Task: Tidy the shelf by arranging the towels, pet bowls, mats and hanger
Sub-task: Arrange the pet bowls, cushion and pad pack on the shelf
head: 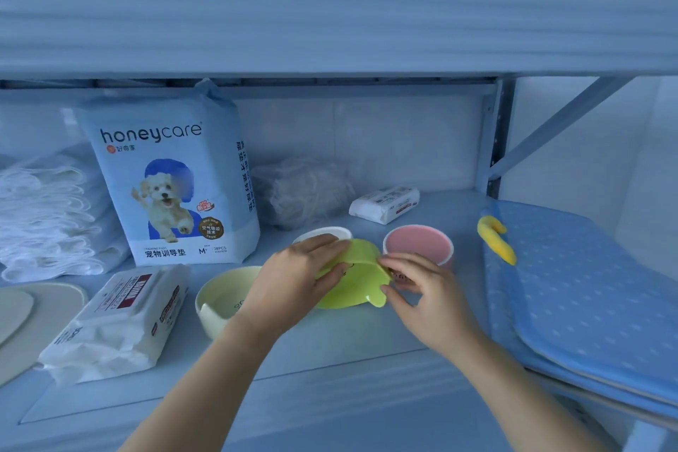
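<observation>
Lime-green pet bowl (352,279): tilted, to the front right of the honeycare training-pad pack (168,176).
Left hand (301,275): grip clamped over the bowl's left side.
Right hand (414,286): grip pinching the bowl's right rim.
Pale green bowl (223,301): upright, in front of the pack.
White bowl (323,232), pink bowl (418,246): right of the pack.
Yellow hanger (495,238): on the blue dotted mat (587,286), far right of the pack.

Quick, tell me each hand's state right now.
Left hand: grips the green bowl, which is tilted.
Right hand: pinches the same bowl's rim.
</observation>
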Motion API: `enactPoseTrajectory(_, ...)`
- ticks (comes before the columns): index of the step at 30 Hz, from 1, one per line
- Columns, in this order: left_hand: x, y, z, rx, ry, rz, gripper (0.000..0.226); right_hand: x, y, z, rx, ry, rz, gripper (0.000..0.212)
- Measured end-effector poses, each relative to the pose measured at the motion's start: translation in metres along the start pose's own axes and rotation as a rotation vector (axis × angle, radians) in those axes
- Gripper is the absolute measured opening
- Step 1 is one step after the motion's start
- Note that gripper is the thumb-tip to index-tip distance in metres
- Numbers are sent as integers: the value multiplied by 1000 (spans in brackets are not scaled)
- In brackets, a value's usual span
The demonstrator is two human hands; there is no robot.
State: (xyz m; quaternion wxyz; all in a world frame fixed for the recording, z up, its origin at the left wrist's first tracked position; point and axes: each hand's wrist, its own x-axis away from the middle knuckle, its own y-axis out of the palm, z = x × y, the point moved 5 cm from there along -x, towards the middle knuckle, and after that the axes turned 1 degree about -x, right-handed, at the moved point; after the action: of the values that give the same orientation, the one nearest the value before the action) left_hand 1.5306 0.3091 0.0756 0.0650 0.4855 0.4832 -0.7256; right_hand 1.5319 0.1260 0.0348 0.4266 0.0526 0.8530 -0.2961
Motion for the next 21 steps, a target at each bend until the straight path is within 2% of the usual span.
enactPoseTrajectory(4, -13, 5, -6, -13, -16, -124, 46, -4, -1, -2, 13, 8, 8, 34)
enactPoseTrajectory(9, -26, 13, -14, 89, -49, -198, 31, -4, -6, -14, -1, -9, 6, 37)
enactPoseTrajectory(11, -33, 25, -19, 115, -43, -274, 25, -5, -7, -15, 19, -20, -38, 36)
enactPoseTrajectory(18, -47, 53, -28, 251, -57, -512, 25, -6, -17, -12, 156, -29, -222, 31)
enactPoseTrajectory(21, -49, 66, -33, 211, -82, -558, 33, -8, -17, -9, 222, -18, -302, 40)
